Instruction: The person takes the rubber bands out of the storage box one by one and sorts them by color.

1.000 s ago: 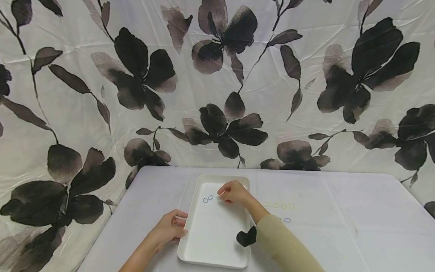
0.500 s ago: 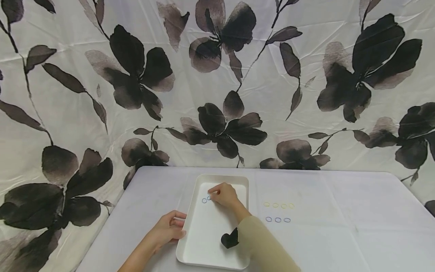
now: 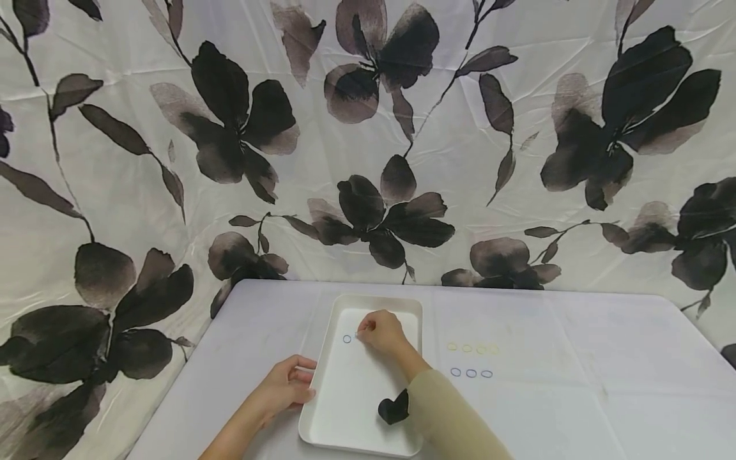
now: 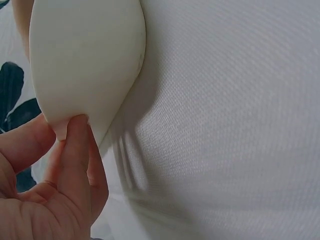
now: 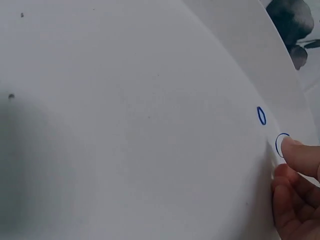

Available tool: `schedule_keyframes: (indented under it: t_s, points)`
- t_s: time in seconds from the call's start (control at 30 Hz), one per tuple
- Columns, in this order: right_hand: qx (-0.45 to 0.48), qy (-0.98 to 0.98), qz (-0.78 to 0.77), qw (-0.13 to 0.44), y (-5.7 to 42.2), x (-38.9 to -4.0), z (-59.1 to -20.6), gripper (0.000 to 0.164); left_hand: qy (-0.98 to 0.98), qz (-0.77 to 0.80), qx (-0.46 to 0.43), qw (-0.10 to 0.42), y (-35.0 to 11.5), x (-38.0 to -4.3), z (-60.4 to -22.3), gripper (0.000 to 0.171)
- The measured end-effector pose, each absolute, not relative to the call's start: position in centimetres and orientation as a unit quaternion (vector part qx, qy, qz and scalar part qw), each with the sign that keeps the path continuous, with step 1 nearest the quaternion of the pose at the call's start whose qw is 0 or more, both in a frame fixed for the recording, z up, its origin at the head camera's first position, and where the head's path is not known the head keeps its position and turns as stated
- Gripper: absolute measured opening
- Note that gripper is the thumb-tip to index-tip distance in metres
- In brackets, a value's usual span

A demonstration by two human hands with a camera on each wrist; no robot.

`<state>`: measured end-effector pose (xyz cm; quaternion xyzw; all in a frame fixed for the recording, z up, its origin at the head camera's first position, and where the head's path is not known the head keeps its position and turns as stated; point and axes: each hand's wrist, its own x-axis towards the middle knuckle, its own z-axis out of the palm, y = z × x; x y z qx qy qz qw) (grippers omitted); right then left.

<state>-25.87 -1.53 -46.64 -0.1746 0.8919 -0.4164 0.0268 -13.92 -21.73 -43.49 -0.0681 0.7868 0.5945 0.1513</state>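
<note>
A white tray [image 3: 368, 409] lies on the table, its left edge gripped by my left hand [image 3: 287, 383]. In the left wrist view the thumb and fingers [image 4: 75, 150] of that hand pinch the tray's rim. My right hand [image 3: 382, 331] is over the far part of the tray, with a small thin blue ring [image 5: 277, 143] pinched at its fingertips. The thumb covers part of this ring, which looks tilted off the tray floor. Just left of the fingertips, a second blue ring [image 3: 347, 335] lies flat in the tray.
On the white table [image 3: 575, 383] right of the tray, a row of several yellow rings [image 3: 467, 352] lies beyond a row of three blue rings [image 3: 471, 377]. A black heart-shaped piece [image 3: 393, 409] sits at the right sleeve. A flowered cloth [image 3: 494, 160] hangs behind.
My right hand has moved left to the nearer of the two blue rings and taken hold of it, then shifted slightly back right. My left hand stays on the tray edge.
</note>
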Motion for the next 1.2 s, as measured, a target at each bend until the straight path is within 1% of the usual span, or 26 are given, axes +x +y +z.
schedule_keyframes:
  t_s: [0.23,0.37,0.67,0.87,1.2]
  points:
    - [-0.151,0.853,-0.493,0.085,-0.6,-26.0,-45.7,0.004,0.789,0.592,-0.069,0.150,-21.9,-14.0,-43.5,0.050]
    - [-0.142,0.837,-0.518,0.105,-0.2,-25.8,-45.2,0.003,0.788,0.592,-0.072,0.153,-21.8,-13.8,-43.5,0.049]
    - [-0.134,0.813,-0.553,0.121,0.8,-25.4,-43.8,0.004,0.791,0.590,-0.073,0.147,-21.7,-13.7,-43.4,0.050]
    - [-0.135,0.801,-0.570,0.120,2.1,-25.2,-42.9,0.007,0.791,0.590,-0.069,0.144,-21.7,-13.8,-43.4,0.049]
    - [-0.123,0.782,-0.595,0.139,4.2,-24.5,-41.6,0.011,0.795,0.585,-0.068,0.145,-21.7,-13.7,-43.6,0.049]
